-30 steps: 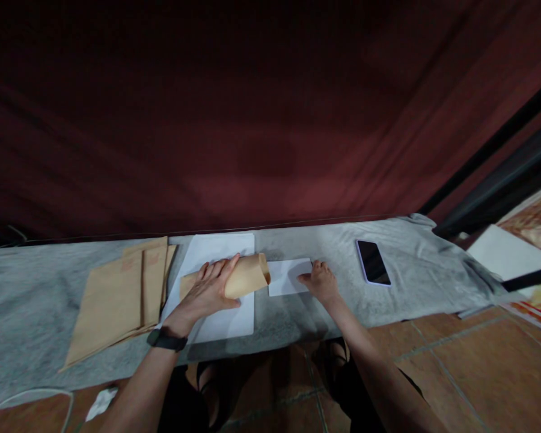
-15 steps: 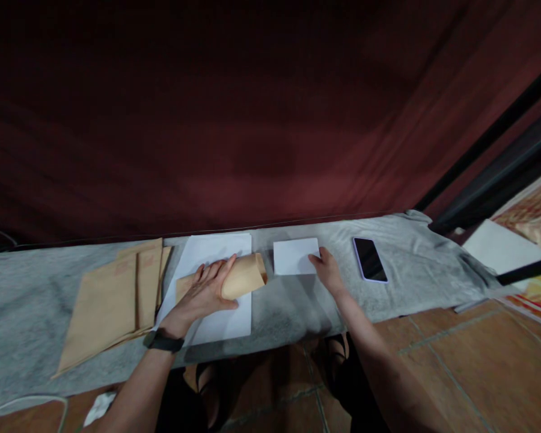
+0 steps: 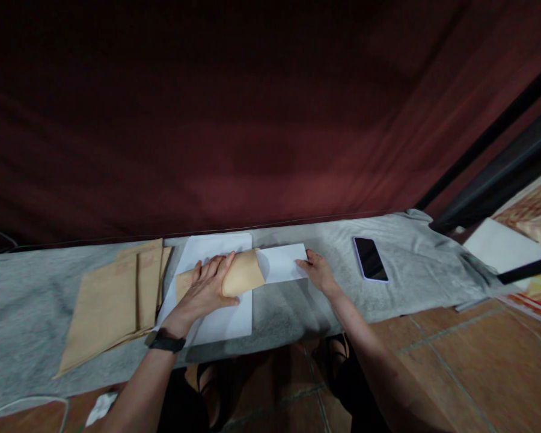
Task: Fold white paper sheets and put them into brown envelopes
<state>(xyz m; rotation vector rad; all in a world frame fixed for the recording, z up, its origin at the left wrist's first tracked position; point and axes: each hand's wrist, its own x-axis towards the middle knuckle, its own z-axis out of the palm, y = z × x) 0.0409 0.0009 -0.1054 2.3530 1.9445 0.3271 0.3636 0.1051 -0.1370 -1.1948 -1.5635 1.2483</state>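
My left hand spans a small brown paper envelope, fingers by its far edge and thumb by its near edge. Between them the envelope bows upward, its mouth facing right. A folded white sheet of paper is pinched at its right end by my right hand. Its left end is at the envelope's mouth and goes out of sight there; how far in it reaches is hidden. Beneath the envelope and my left hand lies a stack of white paper.
Large brown envelopes lie overlapped on the left of the grey cloth. A phone with a pale purple edge lies to the right. A dark red curtain hangs behind, and a tiled floor shows in front.
My right hand has moved left with the folded white paper, bringing its left end to the envelope's mouth. My left hand has stayed in place on the envelope.
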